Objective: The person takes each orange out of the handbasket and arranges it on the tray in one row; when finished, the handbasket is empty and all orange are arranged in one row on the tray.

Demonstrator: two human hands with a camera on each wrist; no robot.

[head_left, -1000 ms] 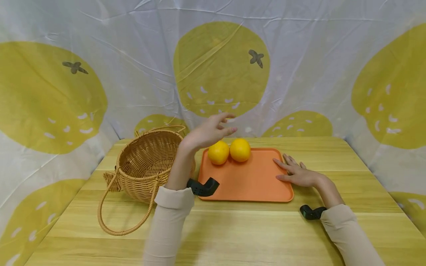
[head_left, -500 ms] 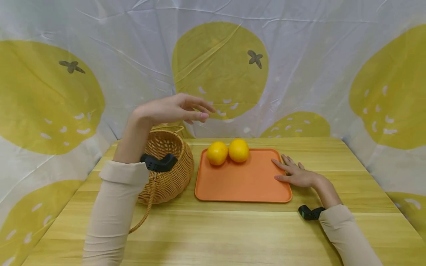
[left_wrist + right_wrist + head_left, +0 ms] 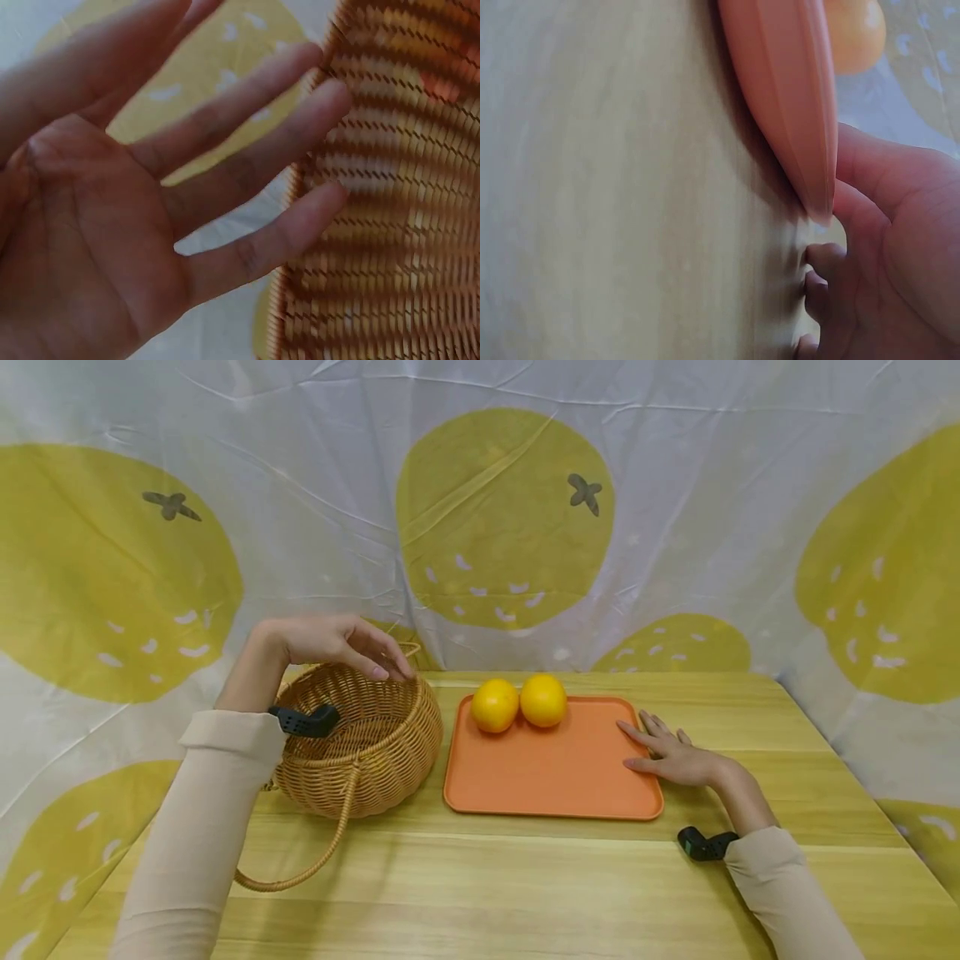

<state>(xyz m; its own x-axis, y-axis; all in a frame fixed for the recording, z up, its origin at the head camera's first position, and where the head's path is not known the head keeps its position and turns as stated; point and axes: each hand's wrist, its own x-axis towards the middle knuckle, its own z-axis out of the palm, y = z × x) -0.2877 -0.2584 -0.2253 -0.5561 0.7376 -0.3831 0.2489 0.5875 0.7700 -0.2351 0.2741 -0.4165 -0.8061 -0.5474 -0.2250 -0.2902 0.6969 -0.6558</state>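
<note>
The left hand (image 3: 330,643), fingers spread, hovers over the tilted basket (image 3: 360,743), whose mouth faces up-left. The right hand (image 3: 675,756) lies flat against the tray (image 3: 555,777) edge.

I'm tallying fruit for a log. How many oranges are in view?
2. Both sit side by side at the far edge of the tray: one on the left, one on the right. The basket interior is partly hidden, so more could lie inside.

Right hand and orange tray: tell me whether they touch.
Touching. In the right wrist view the right hand has its thumb pressed against the orange tray edge; the head view shows its fingers lying on the tray's right rim.
</note>
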